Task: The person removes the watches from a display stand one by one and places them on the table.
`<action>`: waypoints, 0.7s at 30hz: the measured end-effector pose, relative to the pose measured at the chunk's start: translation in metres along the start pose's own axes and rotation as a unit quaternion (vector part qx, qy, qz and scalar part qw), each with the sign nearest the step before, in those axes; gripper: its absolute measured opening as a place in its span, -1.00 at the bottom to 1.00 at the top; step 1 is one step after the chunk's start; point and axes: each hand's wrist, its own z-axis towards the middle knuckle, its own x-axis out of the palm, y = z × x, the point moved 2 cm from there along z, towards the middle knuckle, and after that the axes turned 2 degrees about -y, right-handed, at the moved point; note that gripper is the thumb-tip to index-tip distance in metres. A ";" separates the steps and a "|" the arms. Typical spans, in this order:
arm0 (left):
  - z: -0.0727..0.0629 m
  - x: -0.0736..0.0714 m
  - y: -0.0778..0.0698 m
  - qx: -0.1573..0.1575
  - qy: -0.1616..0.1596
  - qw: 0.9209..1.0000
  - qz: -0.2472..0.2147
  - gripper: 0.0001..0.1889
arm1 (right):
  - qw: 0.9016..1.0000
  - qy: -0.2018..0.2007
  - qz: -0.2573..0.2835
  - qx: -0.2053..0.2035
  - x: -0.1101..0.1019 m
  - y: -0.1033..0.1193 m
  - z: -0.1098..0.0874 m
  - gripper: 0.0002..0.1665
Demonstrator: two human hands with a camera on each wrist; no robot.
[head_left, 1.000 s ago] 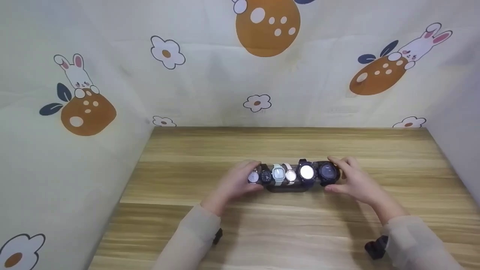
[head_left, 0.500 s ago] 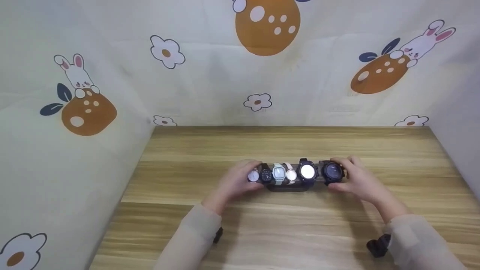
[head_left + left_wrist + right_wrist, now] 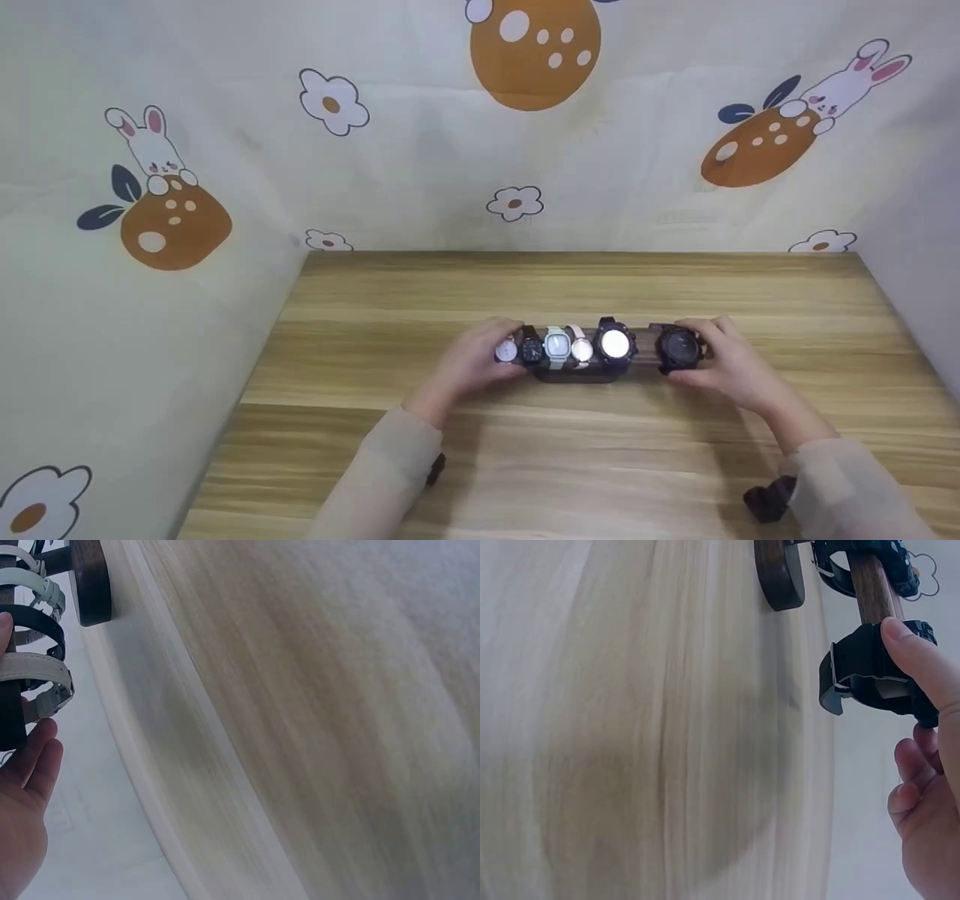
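Evidently holds the black watch in the right hand, with thumb and fingers partly curled on opposite edges, lower right of the head frame's centre, probably to keep clear of the bright-faced watch alongside. Cannot tell how much of the brown bar lies inside the black strap. Grips that bar's other end with the left hand, in a similar half-closed curl about the white-faced watch, just right of the frame's middle, seemingly to prevent sliding or tipping. Between the hands, carries more watches on straps looped round the bar, presumably for upturned faces. Raised above the table on a dark base, likely for room beneath the straps.
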 end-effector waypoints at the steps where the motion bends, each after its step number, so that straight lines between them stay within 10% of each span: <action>1: 0.000 0.000 0.000 -0.001 0.001 1.000 0.000 -0.27 | 1.000 0.000 0.005 0.005 0.000 -0.001 -0.001 -0.11; 21: 0.000 0.001 0.001 0.006 -0.002 1.000 -0.019 -0.26 | 0.995 -0.043 0.065 0.060 0.012 -0.021 -0.032 -0.07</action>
